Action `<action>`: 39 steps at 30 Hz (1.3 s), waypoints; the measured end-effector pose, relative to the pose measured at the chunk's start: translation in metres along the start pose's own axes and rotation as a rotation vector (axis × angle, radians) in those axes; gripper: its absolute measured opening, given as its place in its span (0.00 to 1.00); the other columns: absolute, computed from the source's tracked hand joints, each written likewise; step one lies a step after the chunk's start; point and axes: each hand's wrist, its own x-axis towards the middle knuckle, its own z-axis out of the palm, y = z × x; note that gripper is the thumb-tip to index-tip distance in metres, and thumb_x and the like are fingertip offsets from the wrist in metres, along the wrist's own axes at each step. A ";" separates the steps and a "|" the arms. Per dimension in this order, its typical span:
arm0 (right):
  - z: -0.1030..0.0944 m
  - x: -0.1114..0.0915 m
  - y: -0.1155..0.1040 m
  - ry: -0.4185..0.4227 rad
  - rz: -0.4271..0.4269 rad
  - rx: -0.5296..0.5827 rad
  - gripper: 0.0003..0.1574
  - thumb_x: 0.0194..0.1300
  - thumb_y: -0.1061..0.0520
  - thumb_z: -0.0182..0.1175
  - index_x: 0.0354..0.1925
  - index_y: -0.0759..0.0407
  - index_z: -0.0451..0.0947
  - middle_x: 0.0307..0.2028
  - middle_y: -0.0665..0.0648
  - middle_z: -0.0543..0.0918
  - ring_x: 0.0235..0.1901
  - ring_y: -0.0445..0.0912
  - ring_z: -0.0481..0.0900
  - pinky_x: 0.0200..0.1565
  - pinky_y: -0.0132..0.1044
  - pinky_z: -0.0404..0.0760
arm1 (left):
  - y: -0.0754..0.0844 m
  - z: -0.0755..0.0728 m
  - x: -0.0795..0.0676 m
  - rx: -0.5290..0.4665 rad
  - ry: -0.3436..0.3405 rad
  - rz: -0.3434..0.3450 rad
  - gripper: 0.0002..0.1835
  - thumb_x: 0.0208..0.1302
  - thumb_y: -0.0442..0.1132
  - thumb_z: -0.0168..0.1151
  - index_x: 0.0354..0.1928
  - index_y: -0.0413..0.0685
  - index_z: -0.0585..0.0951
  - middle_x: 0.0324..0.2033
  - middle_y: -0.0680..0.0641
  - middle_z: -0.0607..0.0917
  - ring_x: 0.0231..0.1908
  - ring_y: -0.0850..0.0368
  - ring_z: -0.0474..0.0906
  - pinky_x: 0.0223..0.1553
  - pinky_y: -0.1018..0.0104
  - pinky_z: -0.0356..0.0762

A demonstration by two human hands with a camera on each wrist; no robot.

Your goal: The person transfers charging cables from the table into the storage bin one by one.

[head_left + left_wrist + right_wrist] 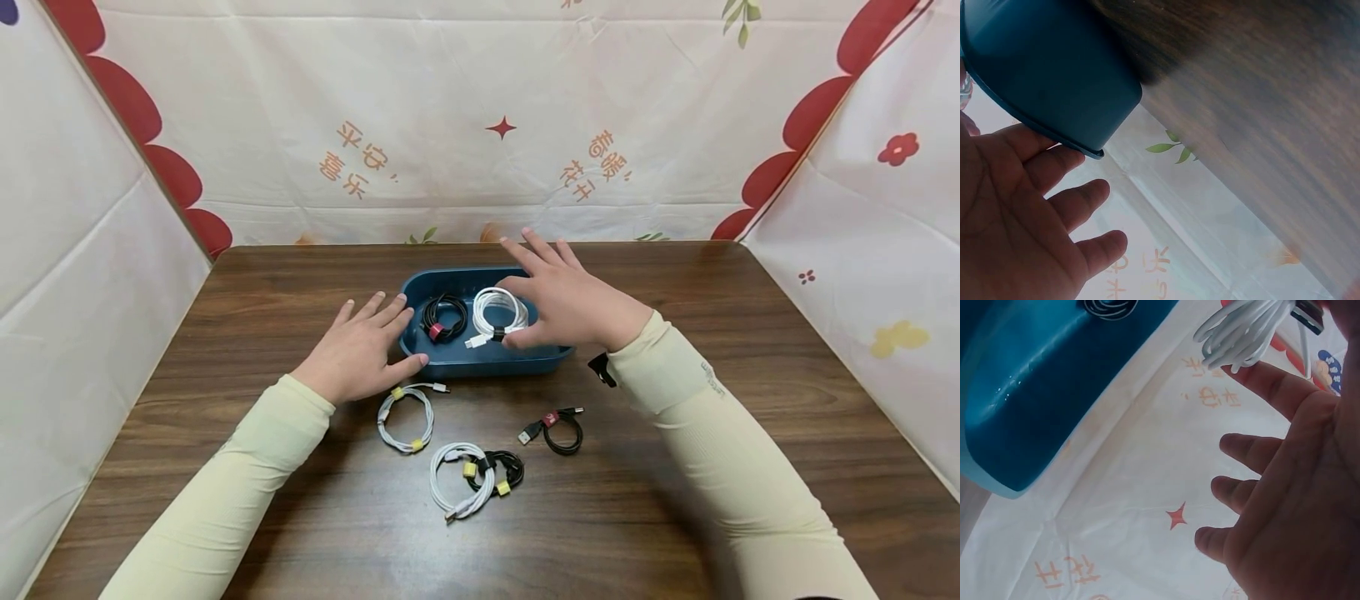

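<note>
Head view: white cable (481, 313) in right hand (564, 302), plug's (476, 342) long axis leftward

Makeshift tabletop booth (262, 75): wood-grain table (360, 533) amid patterned white sheets (465, 67) on three sides.

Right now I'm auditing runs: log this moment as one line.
left hand at blue bin | right hand pinching white cable above bin | black cable inside bin | four cables on table

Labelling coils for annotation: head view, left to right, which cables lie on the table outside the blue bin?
White cable with yellow tags → second white cable → black cable overlapping it → black cable with red tag.
</note>
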 end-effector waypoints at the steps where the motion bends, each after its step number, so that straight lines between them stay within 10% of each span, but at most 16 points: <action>1: 0.000 0.002 0.001 -0.009 0.010 0.000 0.46 0.56 0.29 0.66 0.66 0.50 0.75 0.78 0.60 0.45 0.77 0.58 0.31 0.69 0.67 0.38 | 0.000 0.000 0.000 0.000 0.000 -0.001 0.45 0.67 0.72 0.46 0.75 0.48 0.64 0.75 0.44 0.58 0.75 0.40 0.48 0.70 0.35 0.42; 39: 0.009 0.060 0.026 -0.179 0.112 0.035 0.48 0.56 0.31 0.67 0.69 0.51 0.71 0.78 0.60 0.44 0.76 0.60 0.32 0.68 0.68 0.37 | 0.000 0.000 0.001 -0.006 0.005 -0.002 0.46 0.66 0.74 0.44 0.75 0.48 0.65 0.75 0.44 0.59 0.75 0.40 0.48 0.70 0.35 0.42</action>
